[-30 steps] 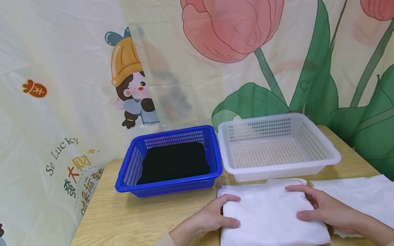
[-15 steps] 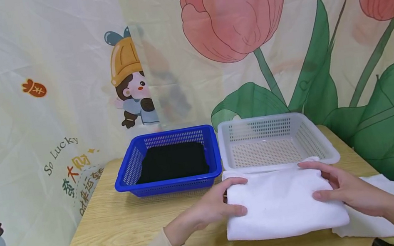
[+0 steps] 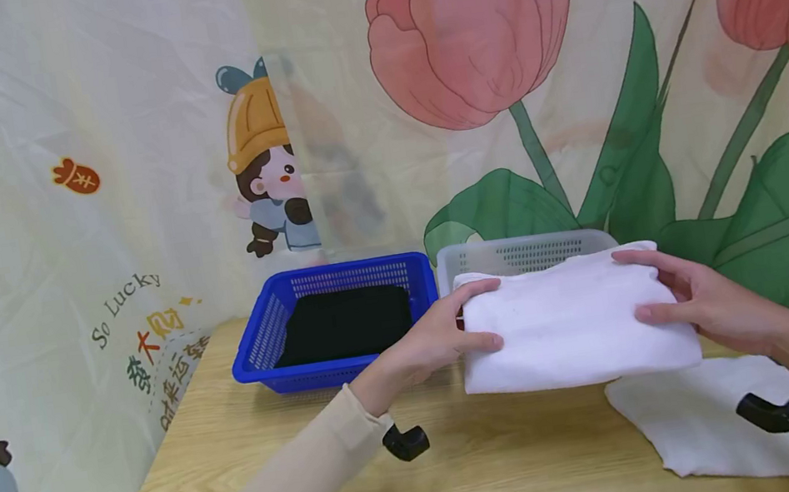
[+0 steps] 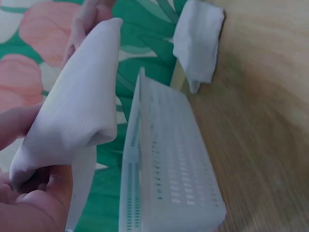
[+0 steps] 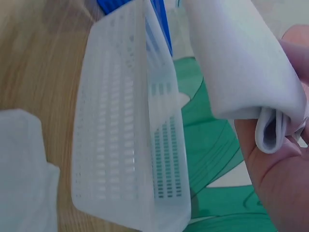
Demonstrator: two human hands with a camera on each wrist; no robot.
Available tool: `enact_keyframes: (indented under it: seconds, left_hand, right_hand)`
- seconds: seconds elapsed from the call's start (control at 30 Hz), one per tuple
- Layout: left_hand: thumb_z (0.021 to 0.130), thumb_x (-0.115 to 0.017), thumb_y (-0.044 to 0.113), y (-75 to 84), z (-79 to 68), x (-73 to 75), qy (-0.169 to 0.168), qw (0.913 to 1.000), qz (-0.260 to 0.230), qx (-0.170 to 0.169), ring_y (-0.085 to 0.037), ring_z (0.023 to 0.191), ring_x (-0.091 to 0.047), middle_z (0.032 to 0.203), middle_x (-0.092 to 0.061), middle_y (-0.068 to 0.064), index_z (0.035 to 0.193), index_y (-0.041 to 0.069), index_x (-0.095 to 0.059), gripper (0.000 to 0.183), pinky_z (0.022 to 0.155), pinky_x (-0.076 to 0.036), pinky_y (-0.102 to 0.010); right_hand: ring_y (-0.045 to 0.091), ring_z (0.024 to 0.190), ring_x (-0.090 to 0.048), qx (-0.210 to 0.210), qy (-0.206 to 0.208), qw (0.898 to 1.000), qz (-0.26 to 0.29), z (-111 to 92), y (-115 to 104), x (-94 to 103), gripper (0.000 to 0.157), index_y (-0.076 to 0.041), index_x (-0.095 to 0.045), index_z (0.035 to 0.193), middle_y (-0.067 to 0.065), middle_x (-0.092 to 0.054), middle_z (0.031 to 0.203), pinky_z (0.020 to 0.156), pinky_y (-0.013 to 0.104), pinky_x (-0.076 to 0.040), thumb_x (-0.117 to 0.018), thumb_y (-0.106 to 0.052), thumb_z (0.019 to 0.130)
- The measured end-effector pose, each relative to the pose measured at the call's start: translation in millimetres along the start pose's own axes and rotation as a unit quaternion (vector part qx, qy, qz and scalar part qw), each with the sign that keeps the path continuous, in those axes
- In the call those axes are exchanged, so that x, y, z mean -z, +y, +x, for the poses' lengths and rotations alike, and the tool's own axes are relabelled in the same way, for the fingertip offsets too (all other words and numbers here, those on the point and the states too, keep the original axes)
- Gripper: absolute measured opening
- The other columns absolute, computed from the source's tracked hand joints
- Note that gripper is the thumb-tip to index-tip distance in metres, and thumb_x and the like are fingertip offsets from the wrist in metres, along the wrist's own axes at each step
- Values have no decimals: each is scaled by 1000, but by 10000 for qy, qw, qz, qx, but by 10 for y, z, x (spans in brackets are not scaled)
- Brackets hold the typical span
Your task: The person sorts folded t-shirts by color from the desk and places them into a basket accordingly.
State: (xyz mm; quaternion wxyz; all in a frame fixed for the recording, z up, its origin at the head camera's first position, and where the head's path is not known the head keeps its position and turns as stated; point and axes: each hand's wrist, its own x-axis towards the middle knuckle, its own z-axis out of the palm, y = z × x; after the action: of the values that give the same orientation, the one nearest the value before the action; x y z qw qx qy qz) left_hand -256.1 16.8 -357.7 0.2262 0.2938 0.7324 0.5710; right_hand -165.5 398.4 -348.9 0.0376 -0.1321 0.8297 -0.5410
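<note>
Folded white cloth [image 3: 574, 326], layered, rounded near edge, held aloft by white basket [image 5: 113, 121].

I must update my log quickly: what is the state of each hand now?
Left hand: closed, holding the folded white rectangular cloth by its left end.
Right hand: closed, holding its right end.

Indoor space, exact kind unclear, wood-grain table [image 3: 515, 456], tulip-print cloth [image 3: 479, 41] hung behind

Cream fabric backdrop [image 3: 145, 88], printed pink tulips [image 3: 474, 37], light wood-grain table [image 3: 516, 464]
</note>
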Motion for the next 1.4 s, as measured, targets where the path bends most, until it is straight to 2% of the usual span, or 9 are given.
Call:
enact_keyframes:
  seconds: [0.27,0.43,0.53,0.7,0.83,0.93,0.97,1.2,1.4]
  left_hand:
    - [90,-87,18,-105,528,-1,575,9980,-177,179,-26,119,-63,145,-54,-5,156,42,-49,80,97,-58,-48]
    - [89,-88,18,-231,838,9,927,9955,-169,105,-28,134,-54,160,-46,-4,156,44,-49,82,112,-48,-52]
    - [89,-88,16,-308,991,11,1041,9942,-237,93,-29,142,-49,165,-41,-4,157,42,-49,82,118,-42,-53]
    - [89,-87,13,-408,1182,-24,1185,9929,-56,80,-32,145,-48,165,-43,-8,160,33,-47,84,119,-40,-52]
    - [88,-87,8,-473,1286,-81,1290,9916,29,86,-32,144,-49,162,-47,-11,160,27,-48,84,120,-40,-49]
    - [88,-86,5,-509,1325,-117,1363,9905,31,188,-32,141,-52,160,-49,-12,160,25,-48,84,119,-41,-48]
    - [88,-86,4,-516,1333,-125,1392,9900,0,235,-33,140,-53,159,-50,-13,160,25,-48,84,118,-42,-48]
    - [86,-85,-2,-555,1371,-128,1730,9830,-386,473,-35,133,-57,153,-53,-16,158,23,-52,83,114,-47,-49]
    - [87,-85,-1,-576,1419,-149,1891,9793,-468,549,-33,133,-56,155,-53,-13,156,25,-54,80,115,-46,-50]
  right_hand:
    - [16,112,-58,-81,166,9996,-191,427,195,203,73,-23,-31,167,7,-41,143,83,35,-63,-66,-7,105]
    - [17,120,-48,-283,163,9992,-220,660,311,326,75,-19,-26,168,14,-30,156,88,29,-59,-67,-13,105]
    - [22,126,-42,-417,125,9988,-221,781,391,375,77,-18,-23,168,19,-26,161,90,24,-56,-67,-16,106]
    - [35,139,-31,-637,69,9977,-216,932,580,441,81,-15,-19,170,25,-17,168,94,21,-50,-68,-20,106]
    - [44,149,-16,-841,-14,9963,-151,996,739,481,85,-13,-14,171,27,-5,172,116,46,-39,-68,-17,105]
    - [48,152,-10,-910,-58,9958,-70,1030,817,474,87,-11,-11,171,28,1,173,121,67,-22,-68,-14,105]
    - [49,152,-8,-926,-69,9957,-66,1045,834,464,88,-11,-10,171,28,2,173,122,70,-18,-68,-14,105]
    - [50,156,1,-988,-111,9950,-69,1193,900,383,91,-11,-11,171,27,11,174,123,75,-10,-71,-19,104]
    - [50,155,1,-924,-20,9957,-87,1255,951,382,90,-10,-11,171,28,11,174,123,74,-9,-71,-17,104]
